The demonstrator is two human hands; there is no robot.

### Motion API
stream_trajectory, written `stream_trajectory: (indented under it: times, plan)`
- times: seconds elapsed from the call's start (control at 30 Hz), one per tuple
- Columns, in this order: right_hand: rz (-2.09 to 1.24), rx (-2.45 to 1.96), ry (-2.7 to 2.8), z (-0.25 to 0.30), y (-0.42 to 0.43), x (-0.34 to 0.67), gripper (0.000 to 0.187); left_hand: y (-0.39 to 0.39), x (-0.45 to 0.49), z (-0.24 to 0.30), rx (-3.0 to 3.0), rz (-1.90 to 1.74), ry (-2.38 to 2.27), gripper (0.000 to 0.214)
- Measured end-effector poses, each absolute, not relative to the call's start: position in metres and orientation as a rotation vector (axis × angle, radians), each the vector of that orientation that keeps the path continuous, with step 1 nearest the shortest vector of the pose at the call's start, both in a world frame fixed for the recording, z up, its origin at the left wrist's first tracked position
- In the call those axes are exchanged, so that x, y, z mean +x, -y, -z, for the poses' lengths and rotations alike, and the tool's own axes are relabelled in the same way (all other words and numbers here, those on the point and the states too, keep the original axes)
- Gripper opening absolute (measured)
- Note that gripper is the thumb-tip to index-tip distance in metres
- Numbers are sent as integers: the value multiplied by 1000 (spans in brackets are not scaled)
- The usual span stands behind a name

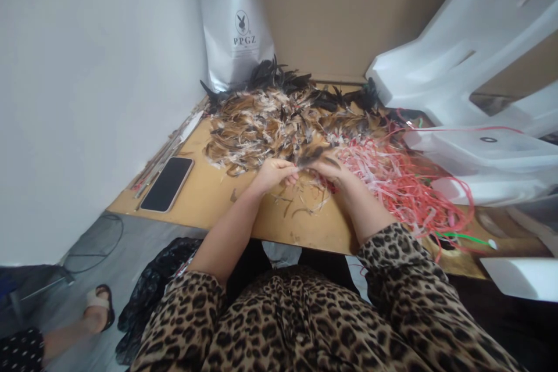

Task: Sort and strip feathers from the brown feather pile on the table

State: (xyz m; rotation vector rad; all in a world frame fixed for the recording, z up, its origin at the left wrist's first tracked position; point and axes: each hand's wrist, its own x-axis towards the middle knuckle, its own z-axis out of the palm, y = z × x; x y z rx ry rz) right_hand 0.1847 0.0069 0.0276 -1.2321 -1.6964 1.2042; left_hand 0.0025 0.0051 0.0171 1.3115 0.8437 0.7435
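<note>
A large heap of brown, white and black feathers (pixel 279 119) lies on the wooden table (pixel 209 197). My left hand (pixel 274 174) and my right hand (pixel 332 170) meet at the near edge of the heap. Both pinch a small bunch of dark feathers (pixel 310 155) between them. A tangle of red and white strips (pixel 392 180) spreads to the right of my right hand. A few loose feathers and scraps lie on the table below my hands.
A black phone (pixel 167 183) lies at the table's left, beside thin metal rods (pixel 165 154). A silver bag (pixel 235 23) stands at the back against cardboard. White foam pieces (pixel 471 40) crowd the right. Another person's sandalled foot (pixel 98 309) is on the floor at lower left.
</note>
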Motion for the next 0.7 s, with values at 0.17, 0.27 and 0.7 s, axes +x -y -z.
stream_trajectory:
  times: [0.17,0.27,0.7]
  plan:
    - [-1192,-1242,1477,-16,-5,167,37,-12,2,-12,1078,-951,-908,22]
    - [-1093,-1248,1516,-17,-2,162,36,-14,2,-10,1052,-979,-930,24]
    - [-101,-1320,2348,-39,18,154,28,-14,3,-6,1085,-972,-1026,16]
